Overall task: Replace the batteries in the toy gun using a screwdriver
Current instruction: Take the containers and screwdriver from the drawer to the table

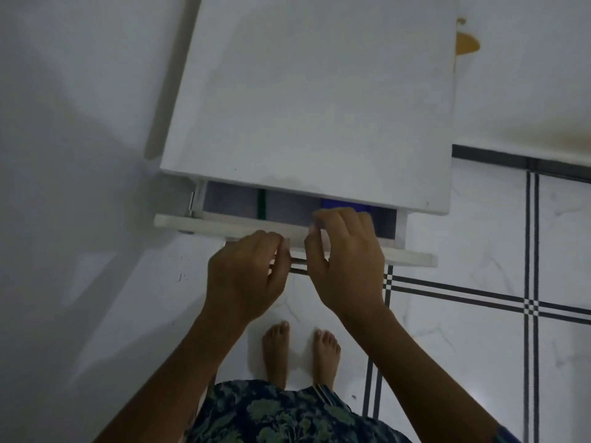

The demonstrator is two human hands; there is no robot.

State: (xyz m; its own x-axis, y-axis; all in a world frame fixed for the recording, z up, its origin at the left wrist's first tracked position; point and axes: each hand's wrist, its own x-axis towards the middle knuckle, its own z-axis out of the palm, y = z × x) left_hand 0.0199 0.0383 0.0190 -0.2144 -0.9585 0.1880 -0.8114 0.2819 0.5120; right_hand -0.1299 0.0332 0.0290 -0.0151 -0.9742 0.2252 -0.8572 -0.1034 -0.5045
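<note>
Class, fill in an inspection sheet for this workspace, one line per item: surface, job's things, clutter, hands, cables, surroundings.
Surface: white rectangular tabletop, dimly lit.
Job's things: nothing seen.
Clutter: green strip and blue object inside the partly open white drawer.
Hands: left hand and right hand both grip the white drawer front panel.
Cables: nothing seen.
Surroundings: white floor tiles with black stripes; orange object beyond the table; the person's bare feet.
</note>
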